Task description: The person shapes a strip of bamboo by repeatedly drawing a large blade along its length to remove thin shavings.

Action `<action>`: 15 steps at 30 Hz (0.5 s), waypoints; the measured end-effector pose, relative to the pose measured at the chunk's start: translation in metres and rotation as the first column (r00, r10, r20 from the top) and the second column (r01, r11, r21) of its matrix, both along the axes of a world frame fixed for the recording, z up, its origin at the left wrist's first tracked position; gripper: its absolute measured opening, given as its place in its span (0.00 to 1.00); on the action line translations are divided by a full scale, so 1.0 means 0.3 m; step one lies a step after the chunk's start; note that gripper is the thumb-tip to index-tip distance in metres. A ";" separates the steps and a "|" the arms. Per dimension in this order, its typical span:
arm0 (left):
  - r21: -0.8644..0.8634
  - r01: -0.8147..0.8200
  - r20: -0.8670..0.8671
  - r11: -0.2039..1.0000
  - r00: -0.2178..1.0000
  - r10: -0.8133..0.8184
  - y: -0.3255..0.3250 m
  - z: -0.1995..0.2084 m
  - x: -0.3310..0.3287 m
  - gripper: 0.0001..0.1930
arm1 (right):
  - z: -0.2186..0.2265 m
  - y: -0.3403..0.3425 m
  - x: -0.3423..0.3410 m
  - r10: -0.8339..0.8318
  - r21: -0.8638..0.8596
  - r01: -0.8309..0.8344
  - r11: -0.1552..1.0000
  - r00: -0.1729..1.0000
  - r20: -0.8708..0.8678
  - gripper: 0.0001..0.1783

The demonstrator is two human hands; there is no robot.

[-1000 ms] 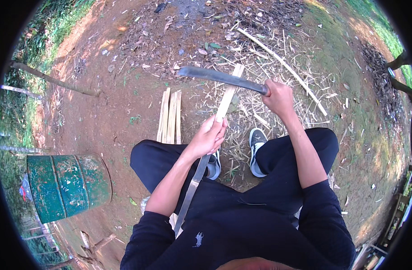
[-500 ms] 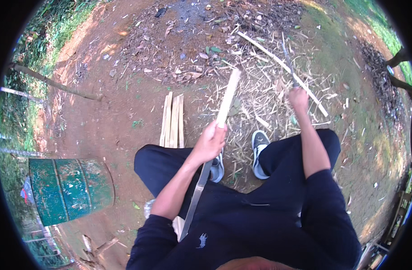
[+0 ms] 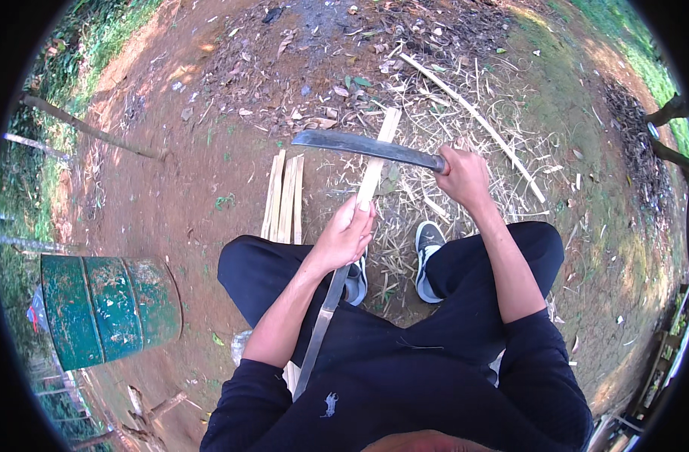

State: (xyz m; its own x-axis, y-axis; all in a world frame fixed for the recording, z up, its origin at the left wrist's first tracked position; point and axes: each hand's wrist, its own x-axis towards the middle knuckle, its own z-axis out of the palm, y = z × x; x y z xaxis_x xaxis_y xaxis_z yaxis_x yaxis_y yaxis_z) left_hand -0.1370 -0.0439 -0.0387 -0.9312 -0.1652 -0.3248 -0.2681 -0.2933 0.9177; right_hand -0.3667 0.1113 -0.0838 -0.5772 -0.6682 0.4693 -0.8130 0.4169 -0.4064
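Observation:
My left hand [image 3: 347, 235] is closed around a long bamboo strip [image 3: 369, 181]. The strip's upper end is pale and bare; below the hand it runs grey, past a node, down to my lap. In my right hand [image 3: 465, 178] is the handle of a machete [image 3: 359, 143], fingers wrapped round it. Its long dark blade points left and crosses the strip's pale part, above my left hand. Whether the edge touches the strip I cannot tell.
Several split bamboo pieces [image 3: 285, 200] lie beside my left knee. Pale shavings [image 3: 420, 177] cover the ground ahead of my shoes, with a long thin strip [image 3: 480, 120] on their right. A green metal drum [image 3: 111, 310] stands at the left, and a thin pole [image 3: 96, 129] is farther off.
My right hand has come left and slightly nearer. The machete, which pointed away from me at the right, has swung left across the bamboo strip. My left hand has barely moved.

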 end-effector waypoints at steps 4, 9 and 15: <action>-0.060 -0.006 -0.030 0.998 1.000 0.004 0.029 -0.022 0.011 0.15 | -0.057 0.007 -0.024 0.047 -0.042 -0.049 0.998 0.998 -0.049 0.10; -0.115 0.017 0.023 0.993 1.000 -0.014 -0.004 -0.075 -0.021 0.16 | -0.195 0.030 -0.153 -0.076 0.027 0.078 0.997 0.995 -0.061 0.10; -0.020 0.113 0.104 0.993 0.989 -0.110 0.072 -0.009 0.014 0.12 | -0.337 0.178 -0.440 -0.494 0.196 0.482 0.854 0.869 0.015 0.09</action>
State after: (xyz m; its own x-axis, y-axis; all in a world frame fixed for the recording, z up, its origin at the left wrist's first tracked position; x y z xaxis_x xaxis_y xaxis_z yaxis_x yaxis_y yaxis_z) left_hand -0.1328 -0.0224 -0.0414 -0.9064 -0.0718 -0.4162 -0.3904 -0.2332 0.8906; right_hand -0.4987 0.1646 -0.1849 -0.8754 -0.3619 0.3204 -0.4611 0.8239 -0.3294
